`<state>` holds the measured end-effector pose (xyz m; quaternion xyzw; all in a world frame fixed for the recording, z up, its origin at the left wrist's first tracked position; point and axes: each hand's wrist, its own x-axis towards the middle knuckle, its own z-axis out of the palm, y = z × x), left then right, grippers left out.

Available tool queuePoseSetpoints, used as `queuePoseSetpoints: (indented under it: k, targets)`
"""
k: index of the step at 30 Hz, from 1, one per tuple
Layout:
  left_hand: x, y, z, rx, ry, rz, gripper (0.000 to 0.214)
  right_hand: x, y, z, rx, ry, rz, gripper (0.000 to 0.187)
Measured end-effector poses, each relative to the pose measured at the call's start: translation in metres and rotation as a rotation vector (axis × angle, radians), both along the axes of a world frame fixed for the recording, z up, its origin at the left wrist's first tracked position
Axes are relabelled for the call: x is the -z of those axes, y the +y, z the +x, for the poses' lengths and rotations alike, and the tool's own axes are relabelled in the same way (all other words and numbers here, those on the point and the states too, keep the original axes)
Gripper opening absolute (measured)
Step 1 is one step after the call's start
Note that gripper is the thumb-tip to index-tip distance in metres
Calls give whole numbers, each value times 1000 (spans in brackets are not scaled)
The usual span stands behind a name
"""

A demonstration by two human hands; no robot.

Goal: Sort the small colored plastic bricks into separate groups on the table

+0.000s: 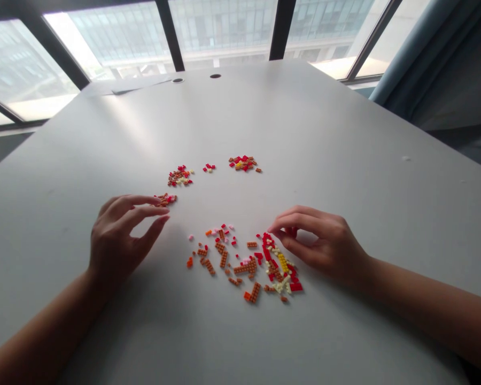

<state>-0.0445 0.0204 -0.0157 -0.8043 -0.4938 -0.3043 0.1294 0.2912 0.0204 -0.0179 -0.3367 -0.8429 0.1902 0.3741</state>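
My left hand [122, 238] rests on the grey table [104, 155] with its fingers curved and apart. Its fingertips reach a small cluster of brown and red mini bricks [165, 200]. My right hand [323, 243] lies to the right, its fingertips at the edge of a spread of red, cream and yellow mini bricks [276, 262]. Nothing shows pinched in either hand. Loose brown and orange brick strips [224, 262] lie between my hands.
Farther up the table lie a mixed pile of mini bricks [180, 176], a few red bricks [209, 168] and a red and yellow pile [243, 163]. Two cable holes [215, 76] sit near the far edge, with windows and a blue curtain [401, 59] beyond.
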Motion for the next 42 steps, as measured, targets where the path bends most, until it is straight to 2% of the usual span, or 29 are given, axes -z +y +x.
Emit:
queuePoseSetpoints:
  k: [3,6,10,14,18,21,22,25,28,32,34,38,42]
  targets:
    - [-2,-6,7,207,76,-44,14,1,1,0,9,-12,57,14]
    - [-3,-17,21,396,86,-204,27,0,2,0,-24,-33,79,16]
    - [-3,-33,41,541,164,-392,56,1,1,-1,-90,-47,90,18]
    - [-3,-41,52,660,343,-480,61,5,1,-2,-122,-67,108,18]
    - [-1,-43,51,629,369,-475,66,4,2,-1,-122,-64,117,17]
    - [1,-44,50,599,356,-466,71,-1,1,1,-194,-89,79,16]
    - [1,-44,50,597,348,-449,71,-3,0,2,-234,-127,70,23]
    - [0,-45,52,643,349,-354,66,-3,-5,1,-340,-290,114,63]
    - [-5,-47,56,702,366,-269,58,3,-5,-2,-339,-407,157,75]
    - [-12,-53,64,728,370,-220,48,9,4,-10,-250,-472,129,72]
    - [-13,-55,67,735,372,-214,46,9,9,-14,-216,-463,164,68]
    - [-10,-55,70,731,381,-220,51,5,15,-13,-183,-309,262,50]
    - [-5,-53,66,685,370,-207,53,0,15,3,-209,-228,181,41]
